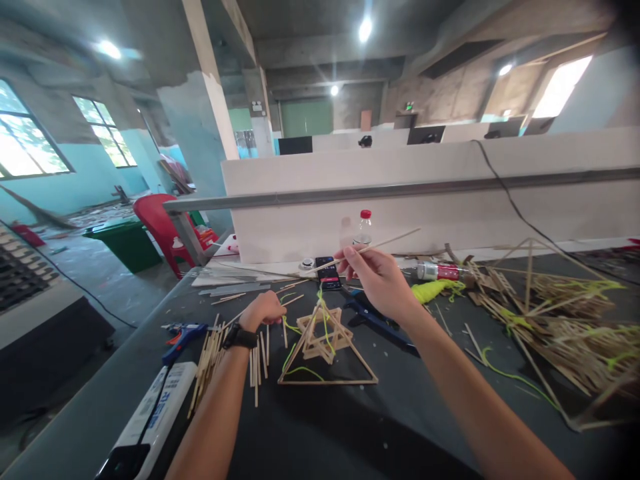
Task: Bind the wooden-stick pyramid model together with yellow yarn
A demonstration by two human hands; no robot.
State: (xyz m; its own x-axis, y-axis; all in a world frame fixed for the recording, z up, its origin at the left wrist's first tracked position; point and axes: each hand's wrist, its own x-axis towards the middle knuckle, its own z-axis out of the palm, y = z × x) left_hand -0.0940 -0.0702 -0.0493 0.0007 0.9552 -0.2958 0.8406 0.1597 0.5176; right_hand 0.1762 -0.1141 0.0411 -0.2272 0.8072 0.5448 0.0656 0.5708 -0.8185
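Observation:
My right hand (373,275) is raised above the table and pinches a thin wooden stick (395,239), which slants up to the right. My left hand (263,311), with a dark band on its wrist, is closed low over the table among loose sticks; what its fingers grip is hidden. Just right of it stands a pyramid frame of sticks (327,383), tied at its top with yellow-green yarn (321,300). A star-shaped stick piece (320,357) sits within the frame. Several loose sticks (257,373) lie below my left hand.
A blue glue gun (184,340) and a white box (160,407) lie at left. Behind the pyramid are a phone (328,275) and a red-capped bottle (364,230). Dark blue pliers (380,325), a yarn bundle (435,291) and a stick pile (565,320) lie to the right.

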